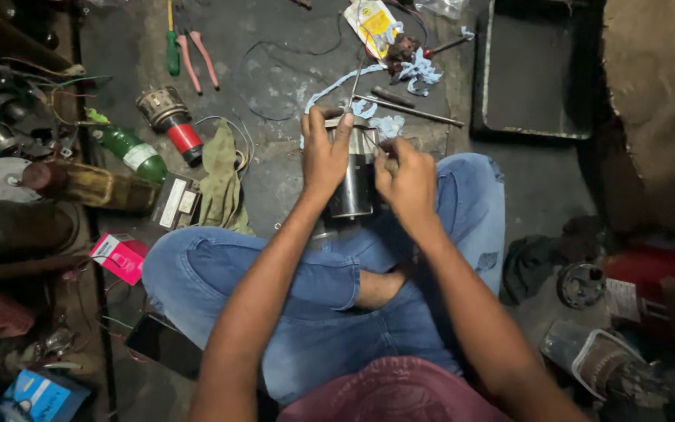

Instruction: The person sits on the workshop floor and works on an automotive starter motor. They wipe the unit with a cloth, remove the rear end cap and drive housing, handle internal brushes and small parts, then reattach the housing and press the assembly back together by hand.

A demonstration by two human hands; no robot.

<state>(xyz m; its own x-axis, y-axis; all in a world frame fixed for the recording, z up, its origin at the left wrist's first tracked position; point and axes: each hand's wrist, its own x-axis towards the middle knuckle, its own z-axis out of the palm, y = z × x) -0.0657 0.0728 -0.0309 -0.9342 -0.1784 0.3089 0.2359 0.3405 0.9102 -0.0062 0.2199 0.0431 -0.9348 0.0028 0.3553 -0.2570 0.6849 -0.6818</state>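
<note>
Person sits cross-legged on a dark floor, centre of frame. A dark metal cylinder (353, 184) with a silvery top stands upright between the knees, just above frame centre. Left hand (323, 152) is wrapped over the cylinder's upper left side, fingers curled onto the top rim, gripping it. Right hand (406, 181) is at the cylinder's upper right edge, fingers bunched together, seemingly pinching something small at the rim; what it is can't be told. Thin metal rod (412, 112) lies on the floor just above the hands, beside pale blue cloth scraps (419, 70). Pliers with pink handles (197, 59) and green-handled screwdriver (172, 51) at upper left. Green bottle (130, 150) and a red-and-metal part (172, 121) left of the hands, olive rag (220, 184) beside them. Pink box (119, 258) at left by the knee. Black tray (537, 74) upper right.
</note>
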